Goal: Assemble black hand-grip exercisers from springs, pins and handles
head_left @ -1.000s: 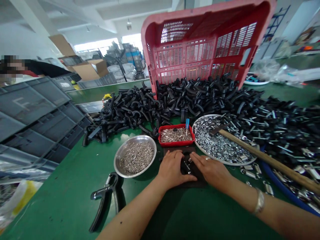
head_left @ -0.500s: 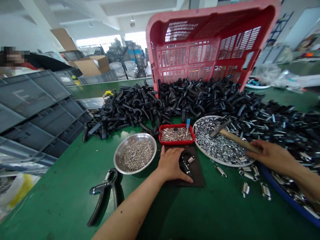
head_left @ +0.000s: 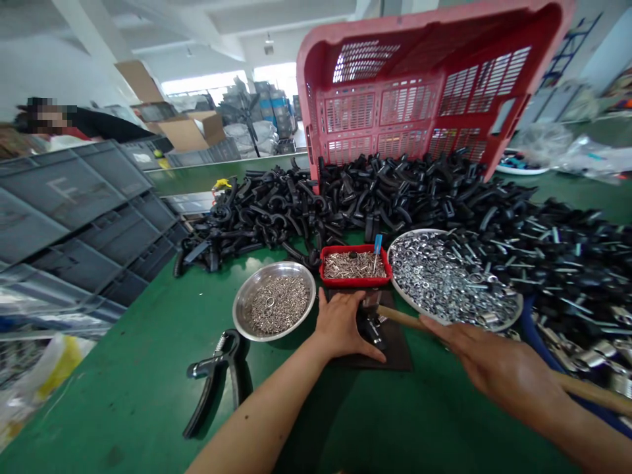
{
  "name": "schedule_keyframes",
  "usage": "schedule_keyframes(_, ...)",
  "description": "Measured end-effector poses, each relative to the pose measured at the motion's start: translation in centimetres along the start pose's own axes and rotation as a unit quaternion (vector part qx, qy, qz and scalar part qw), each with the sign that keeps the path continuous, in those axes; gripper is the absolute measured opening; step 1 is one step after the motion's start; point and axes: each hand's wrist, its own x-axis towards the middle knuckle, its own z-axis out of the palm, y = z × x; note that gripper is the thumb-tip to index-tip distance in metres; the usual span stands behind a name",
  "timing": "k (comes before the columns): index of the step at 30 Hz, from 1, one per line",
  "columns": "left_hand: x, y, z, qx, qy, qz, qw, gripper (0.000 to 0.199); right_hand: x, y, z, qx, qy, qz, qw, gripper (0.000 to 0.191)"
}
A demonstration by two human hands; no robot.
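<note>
My right hand (head_left: 503, 362) is closed round the wooden handle of a hammer (head_left: 402, 316), whose head is down at the dark pad (head_left: 399, 359). Beneath that head lies a black hand gripper (head_left: 375, 334) with a small spring, partly hidden by the hammer and my fingers. My left hand (head_left: 338, 326) holds this hand gripper against the pad, its thumb on the near side and its fingers on the far side. To the left, another hand gripper (head_left: 213, 368) with a spring lies on the green table (head_left: 148, 368).
A metal bowl (head_left: 239, 316) of small parts, a red tray (head_left: 355, 283) of pins and a white-rimmed tray (head_left: 419, 309) of metal pieces surround the pad. Black handles (head_left: 276, 204) pile up before a red crate (head_left: 419, 46). Grey crates (head_left: 89, 191) and a person (head_left: 108, 124) are at left.
My right hand has swung the hammer left and down, from above the metal pieces to the hand gripper on the pad. My left hand keeps its place there. The view has shifted slightly.
</note>
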Motion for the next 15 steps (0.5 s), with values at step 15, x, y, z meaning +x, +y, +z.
schedule_keyframes(15, -3.3, 2.0, 1.7, 0.113, -0.007, -0.007, 0.994, 0.070, 0.5, 12.7, 0.0, -0.149, 0.000, 0.178, 0.973, 0.031)
